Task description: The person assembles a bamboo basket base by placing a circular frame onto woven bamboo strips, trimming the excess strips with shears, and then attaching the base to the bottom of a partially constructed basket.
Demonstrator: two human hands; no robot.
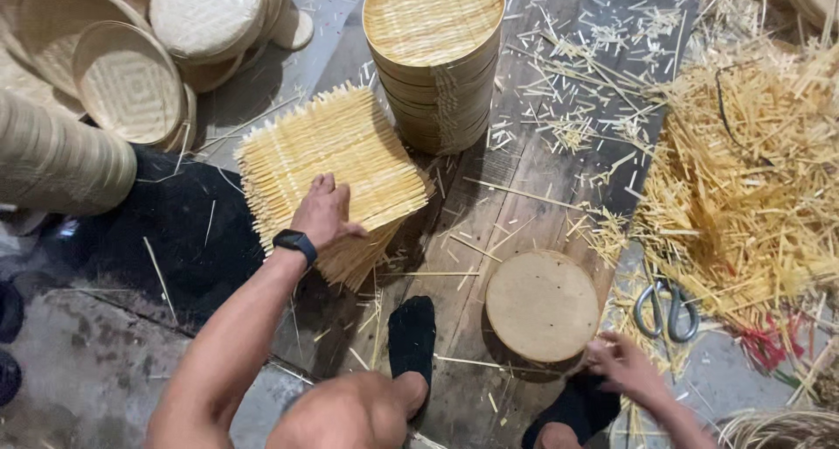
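Note:
My left hand point(325, 213), with a black band on the wrist, rests flat on top of a stack of square woven bamboo mats point(328, 165), fingers curled over its near edge. My right hand point(622, 363) hovers low by the right edge of a round wooden disc point(542, 304) lying on the dark plank floor; its fingers are spread and hold nothing. Grey scissors point(666, 309) lie just beyond that hand. My knee and two feet in black socks point(412, 335) sit between the hands.
A tall stack of round bamboo steamer rings point(434, 60) stands behind the mats. Woven round lids point(131, 82) pile up at the far left. A heap of loose bamboo strips point(743, 178) fills the right side, with scraps scattered over the planks point(489, 213).

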